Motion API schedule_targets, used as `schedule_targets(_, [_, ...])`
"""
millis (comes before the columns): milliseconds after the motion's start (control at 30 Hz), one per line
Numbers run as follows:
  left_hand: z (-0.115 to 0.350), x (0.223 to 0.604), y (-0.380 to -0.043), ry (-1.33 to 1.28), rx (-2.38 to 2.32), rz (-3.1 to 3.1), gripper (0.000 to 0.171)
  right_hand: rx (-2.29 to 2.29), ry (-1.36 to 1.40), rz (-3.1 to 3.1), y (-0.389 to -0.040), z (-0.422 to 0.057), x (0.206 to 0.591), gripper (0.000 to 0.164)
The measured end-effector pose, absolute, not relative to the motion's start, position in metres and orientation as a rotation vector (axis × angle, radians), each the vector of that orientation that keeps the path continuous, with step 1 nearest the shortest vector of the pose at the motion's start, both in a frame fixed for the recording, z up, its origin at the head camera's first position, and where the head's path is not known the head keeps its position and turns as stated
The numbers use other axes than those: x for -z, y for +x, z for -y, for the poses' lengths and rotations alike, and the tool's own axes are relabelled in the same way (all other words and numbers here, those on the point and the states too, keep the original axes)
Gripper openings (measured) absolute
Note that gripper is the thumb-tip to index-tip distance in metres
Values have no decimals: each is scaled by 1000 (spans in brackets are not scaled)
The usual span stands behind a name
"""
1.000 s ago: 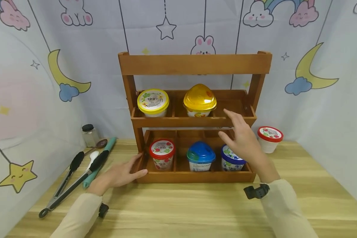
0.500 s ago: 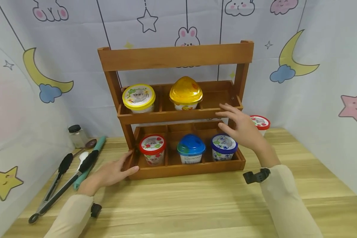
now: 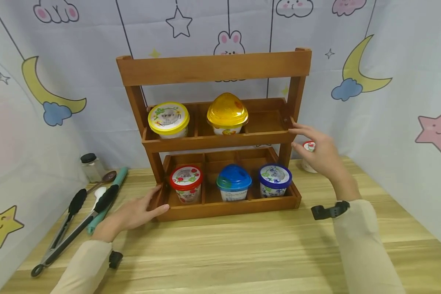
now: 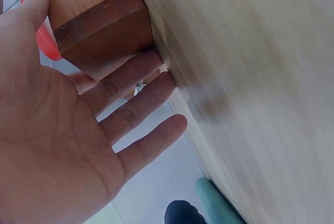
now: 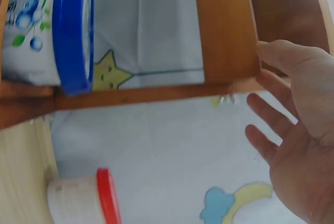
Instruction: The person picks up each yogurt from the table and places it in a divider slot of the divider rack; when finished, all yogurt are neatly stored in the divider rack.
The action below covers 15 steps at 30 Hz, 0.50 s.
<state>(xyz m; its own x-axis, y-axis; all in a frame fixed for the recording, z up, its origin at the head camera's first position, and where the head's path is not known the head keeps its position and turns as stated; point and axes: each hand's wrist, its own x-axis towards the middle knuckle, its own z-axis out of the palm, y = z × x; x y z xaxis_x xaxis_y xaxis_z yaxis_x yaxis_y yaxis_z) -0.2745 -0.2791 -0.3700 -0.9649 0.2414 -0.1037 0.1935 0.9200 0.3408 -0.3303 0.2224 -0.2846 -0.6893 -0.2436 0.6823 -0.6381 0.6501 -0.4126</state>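
Observation:
A two-tier brown wooden rack (image 3: 220, 142) stands on the table. My left hand (image 3: 134, 212) rests at its lower left corner, thumb in front and extended fingers along the side. At the right end of the upper tier, my right hand (image 3: 321, 153) touches the wood with thumb and index fingertips, its other fingers loosely extended. A yellow-lidded tub (image 3: 168, 119) and a tub with an amber domed lid (image 3: 227, 114) sit on the upper tier. Below are a red-lidded tub (image 3: 186, 183), a tub with a blue domed lid (image 3: 234, 182) and a blue-lidded tub (image 3: 275, 180).
Another red-lidded tub (image 5: 78, 198) stands right of the rack, partly hidden by my right hand in the head view. On the left lie black-tipped tongs (image 3: 75, 232), a teal rod (image 3: 121, 175) and spoons beside a black-capped jar (image 3: 92, 168). A printed cloth hangs behind.
My right hand has moved from in front of the upper right compartment to the tier's right end. The left hand stays at the lower left corner. The head view has shifted right and slightly down.

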Motion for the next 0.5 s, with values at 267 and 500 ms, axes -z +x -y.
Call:
schedule_targets(267, [279, 371, -275, 332, -502, -2940, 92, -966, 544, 2283, -334, -243, 292, 38])
schedule_targets(500, [278, 371, -275, 318, -504, -2935, 92, -998, 404, 2339, -341, -257, 302, 44])
